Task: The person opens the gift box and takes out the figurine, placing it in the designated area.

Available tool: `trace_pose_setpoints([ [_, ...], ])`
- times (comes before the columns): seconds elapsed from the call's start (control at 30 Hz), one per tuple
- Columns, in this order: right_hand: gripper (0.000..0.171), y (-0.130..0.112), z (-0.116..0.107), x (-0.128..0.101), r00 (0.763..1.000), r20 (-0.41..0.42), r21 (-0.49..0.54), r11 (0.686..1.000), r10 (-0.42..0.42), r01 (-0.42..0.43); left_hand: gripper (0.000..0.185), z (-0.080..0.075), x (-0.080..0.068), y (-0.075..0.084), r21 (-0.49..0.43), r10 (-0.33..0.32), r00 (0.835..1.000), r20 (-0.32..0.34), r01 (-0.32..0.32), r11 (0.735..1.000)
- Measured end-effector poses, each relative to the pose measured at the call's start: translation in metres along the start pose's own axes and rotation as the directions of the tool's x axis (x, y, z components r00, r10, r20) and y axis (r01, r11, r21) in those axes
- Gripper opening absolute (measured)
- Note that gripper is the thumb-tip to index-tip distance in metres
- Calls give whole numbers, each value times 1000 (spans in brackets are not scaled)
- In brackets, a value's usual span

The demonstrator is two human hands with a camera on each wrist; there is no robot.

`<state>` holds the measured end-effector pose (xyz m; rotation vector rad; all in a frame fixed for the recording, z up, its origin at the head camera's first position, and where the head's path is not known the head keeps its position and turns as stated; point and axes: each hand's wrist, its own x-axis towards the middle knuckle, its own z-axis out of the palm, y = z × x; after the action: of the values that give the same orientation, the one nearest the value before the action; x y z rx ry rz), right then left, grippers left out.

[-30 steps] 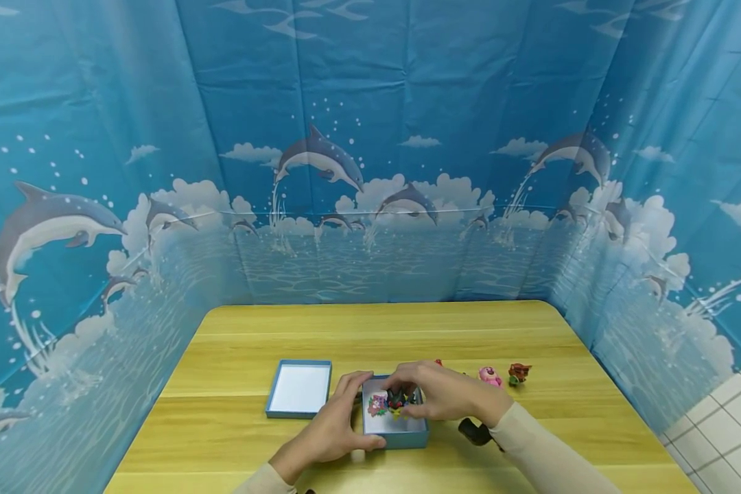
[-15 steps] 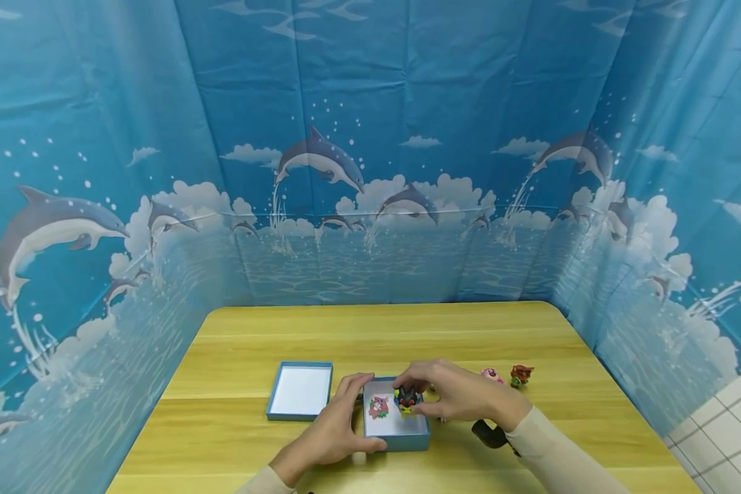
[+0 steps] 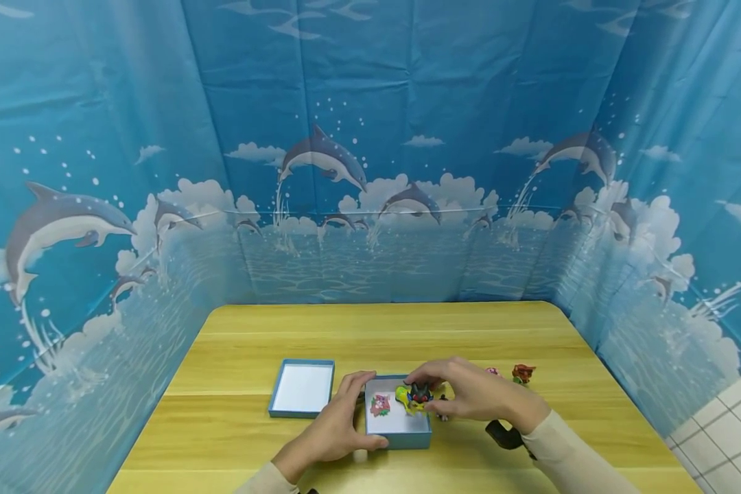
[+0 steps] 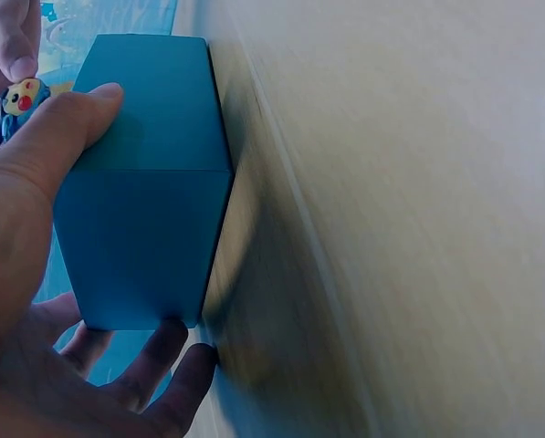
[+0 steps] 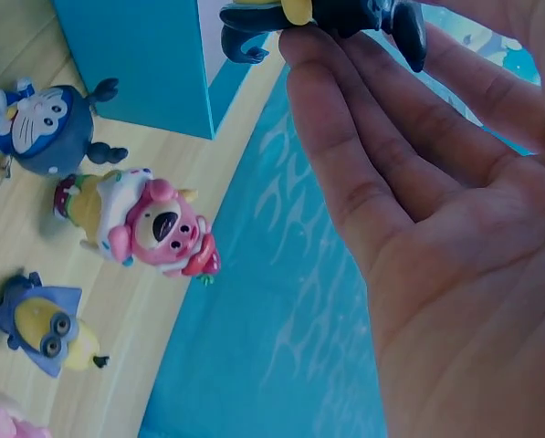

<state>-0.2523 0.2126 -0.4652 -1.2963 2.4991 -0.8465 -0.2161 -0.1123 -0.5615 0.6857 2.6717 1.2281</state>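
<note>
1. My left hand (image 3: 333, 432) grips the blue box (image 3: 398, 430) at lower centre, unmoved.
2. My right hand (image 3: 475, 396) pinches the dark figurine (image 3: 419, 394), now over the box's right edge, shifted rightward; a yellow piece now shows beside it.
3. The pink sticker (image 3: 379, 404) lies inside; the lid (image 3: 302, 388) stays left.

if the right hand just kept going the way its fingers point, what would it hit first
Probably the left hand: the right hand, pinching the dark figure, points left across the open blue box. Depth is unclear.
</note>
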Motion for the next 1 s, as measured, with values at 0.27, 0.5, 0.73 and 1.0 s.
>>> trace_pose_setpoints([
  [0.27,43,1,-6,-10,1000,-15,-39,999,6,-6,119,1,0,-1,13,-6,1000,7,6,1000],
  [0.5,44,2,-16,-22,999,-49,-60,998,-7,4,120,1,0,-1,17,-10,1000,0,10,1000],
  [0.73,44,7,-24,-39,996,-94,-57,998,3,-9,120,1,0,0,21,-18,1000,5,17,1000],
  [1.0,42,16,-29,-59,993,-107,-23,998,51,-54,119,0,0,4,21,-23,1000,9,23,1000],
])
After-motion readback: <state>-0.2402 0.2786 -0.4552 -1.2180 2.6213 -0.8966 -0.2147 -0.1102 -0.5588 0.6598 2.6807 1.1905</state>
